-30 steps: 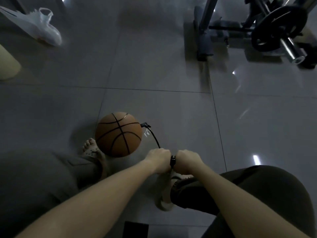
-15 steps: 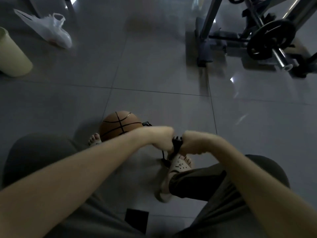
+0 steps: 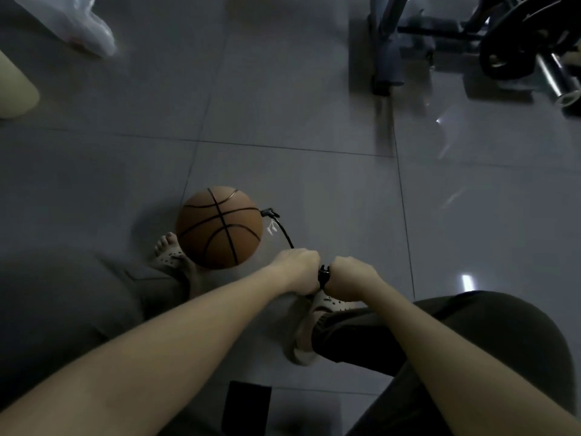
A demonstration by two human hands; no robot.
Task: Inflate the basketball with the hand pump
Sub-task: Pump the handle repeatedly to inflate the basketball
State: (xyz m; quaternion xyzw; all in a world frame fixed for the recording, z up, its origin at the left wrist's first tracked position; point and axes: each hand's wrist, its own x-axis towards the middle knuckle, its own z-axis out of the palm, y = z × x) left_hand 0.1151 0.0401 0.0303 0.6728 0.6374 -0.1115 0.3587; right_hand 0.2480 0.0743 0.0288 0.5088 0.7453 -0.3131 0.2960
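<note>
An orange basketball [image 3: 219, 226] with black seams rests on the grey tiled floor beside my left foot. A thin black hose [image 3: 282, 229] runs from a fitting on the ball's right side down to the pump. My left hand [image 3: 298, 269] and my right hand [image 3: 350, 276] are both closed on the black T-handle of the hand pump [image 3: 323, 275], one on each side, low over my right foot. The pump's barrel is hidden under my hands.
A weight bench frame [image 3: 385, 48] and a barbell with a black plate [image 3: 515, 51] stand at the back right. A white plastic bag [image 3: 80, 28] lies at the back left beside a pale bin [image 3: 14, 89]. A dark flat object [image 3: 246, 410] lies near my knees.
The pump handle, raised half a second ago, has been pushed back down with both hands, close to the foot. The ball has stayed where it was.
</note>
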